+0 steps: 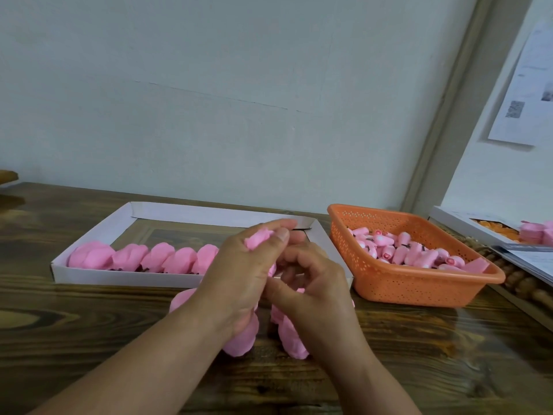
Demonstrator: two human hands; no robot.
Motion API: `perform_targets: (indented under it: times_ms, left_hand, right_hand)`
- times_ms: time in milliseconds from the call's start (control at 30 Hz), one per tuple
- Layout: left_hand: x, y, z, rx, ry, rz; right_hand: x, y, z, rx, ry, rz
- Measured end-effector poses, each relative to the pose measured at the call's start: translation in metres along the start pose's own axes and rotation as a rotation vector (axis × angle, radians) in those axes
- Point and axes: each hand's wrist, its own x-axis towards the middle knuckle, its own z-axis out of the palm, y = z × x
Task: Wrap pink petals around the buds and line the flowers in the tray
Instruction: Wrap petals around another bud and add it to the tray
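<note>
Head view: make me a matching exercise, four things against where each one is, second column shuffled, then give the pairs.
Things:
1. finished flowers
2. buds
3. loose petals
4. flower being wrapped

Places:
A. in the orange basket
B. pinched in the left hand fingers
C. in a row in the white tray
D. on the table under the hands

Pairs: 1-C, 2-A, 3-D, 4-B
</note>
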Motion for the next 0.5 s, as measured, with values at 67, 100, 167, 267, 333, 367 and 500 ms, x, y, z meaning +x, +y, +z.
perform_targets:
  times_ms: [67,100,167,267,333,367,500]
  left_hand:
    - [-0.001,0.000,0.000,0.047,0.009,0.027]
    - [-0.001,0.000,-0.001,0.066,0.007,0.034]
    - [-0.003,0.001,-0.003,0.123,-0.012,0.044]
    - [-0.004,0.002,-0.007,0.188,-0.061,0.066]
    - [-0.005,0.004,-0.008,0.207,-0.097,0.077]
    - [-0.005,0.005,-0.009,0.210,-0.117,0.080]
    - [-0.006,0.004,-0.014,0.248,-0.167,0.114]
  right_hand:
    - [0.003,-0.002,-0.002,0.012,-0.017,0.011]
    - [0.004,-0.004,-0.003,0.051,-0.039,0.029]
    - [0.007,-0.008,-0.006,0.119,-0.086,0.068]
    - [0.013,-0.010,-0.010,0.114,-0.129,0.076]
    - [0.016,-0.013,-0.011,0.100,-0.163,0.093]
    - [0.018,-0.014,-0.011,0.095,-0.183,0.103]
    - [0.022,-0.013,-0.013,0.108,-0.257,0.138]
